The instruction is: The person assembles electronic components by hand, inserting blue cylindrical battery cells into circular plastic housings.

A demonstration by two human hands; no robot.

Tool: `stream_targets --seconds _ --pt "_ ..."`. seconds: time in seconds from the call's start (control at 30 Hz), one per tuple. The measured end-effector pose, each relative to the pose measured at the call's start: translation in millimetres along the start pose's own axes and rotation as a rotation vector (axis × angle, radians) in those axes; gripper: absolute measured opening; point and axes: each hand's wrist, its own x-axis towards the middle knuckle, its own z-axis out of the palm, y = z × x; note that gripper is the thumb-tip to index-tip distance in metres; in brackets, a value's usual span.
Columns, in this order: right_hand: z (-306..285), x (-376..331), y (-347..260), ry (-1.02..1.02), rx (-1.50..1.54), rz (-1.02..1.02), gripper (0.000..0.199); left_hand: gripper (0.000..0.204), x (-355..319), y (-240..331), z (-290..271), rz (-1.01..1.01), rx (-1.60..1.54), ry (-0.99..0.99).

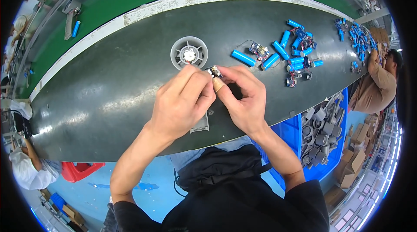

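A small dark circuit board (214,72) with pale parts on it is pinched in my right hand (245,97), whose thumb has a tan wrap round its tip. My left hand (182,102) is closed right beside the board, its fingertips pressed together. What they pinch is hidden. Just beyond them, a grey round fan housing (174,53) stands on the table with its spoked ring upward and a white hub at its centre. A grey plastic part (200,125) lies below my hands, partly covered by the left one.
On the dark table (108,102), several blue cylindrical battery cells (281,50) with wired boards lie to the right. A blue crate (343,134) of grey housings stands below the right edge. A co-worker (378,78) works at the far right. A red stool (80,171) is lower left.
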Motion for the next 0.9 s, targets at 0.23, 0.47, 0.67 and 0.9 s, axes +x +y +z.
stream_targets --seconds 0.23,0.47,0.67,0.9 --pt "-0.9 -2.1 -3.3 0.025 -0.023 0.023 0.028 0.02 2.5 2.1 1.4 -0.055 -0.008 0.043" --pt "-0.4 -1.7 3.8 0.041 -0.064 -0.09 0.027 0.016 4.3 5.9 3.6 -0.096 0.019 0.083" --pt "-1.9 -0.2 3.5 0.025 -0.025 -0.101 0.028 0.017 7.7 6.8 1.6 -0.113 -0.004 0.068" --pt "-1.6 0.2 4.6 0.015 -0.112 -0.197 0.027 0.02 5.6 2.6 0.1 -0.048 0.067 0.027"
